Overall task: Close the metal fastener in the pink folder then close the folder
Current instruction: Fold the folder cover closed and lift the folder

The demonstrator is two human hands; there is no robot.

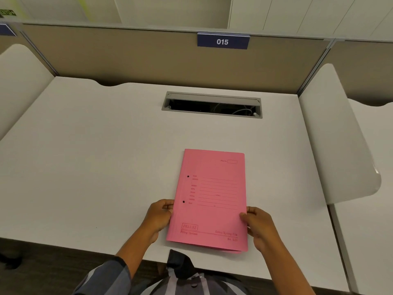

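The pink folder (212,201) lies shut on the white desk (95,167), front cover up, with printed lines and two small dark holes along its left side. The metal fastener is hidden inside. My left hand (158,217) grips the folder's left edge, fingers curled onto the spine side. My right hand (260,227) pinches the right edge near the lower corner, where the covers gape slightly at the bottom.
An open cable tray slot (212,105) is set into the desk behind the folder. A beige partition with a blue "015" sign (222,41) backs the desk. White side dividers (338,135) flank both sides. The desk's front edge runs just below the folder.
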